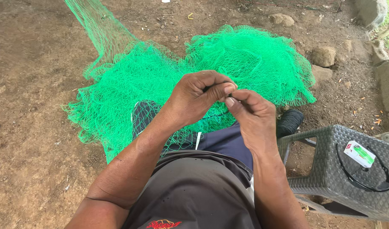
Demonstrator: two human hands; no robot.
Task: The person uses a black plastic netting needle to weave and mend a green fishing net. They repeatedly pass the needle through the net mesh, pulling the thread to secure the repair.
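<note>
The green fishing net [194, 72] lies heaped on the dirt ground [29, 140] and draped over the seated person's lap; it appears light, soft and limp, with fine mesh liable to snag, so it is best held by pinching a single strand. The left hand [198, 97] is clenched, thumb and forefinger pinching a small dark item at the mesh, and the right hand [253, 116] pinches at the same spot, fingertips touching. A dark twine spool [291, 121] sits beside a grey woven stool [330, 169].
</note>
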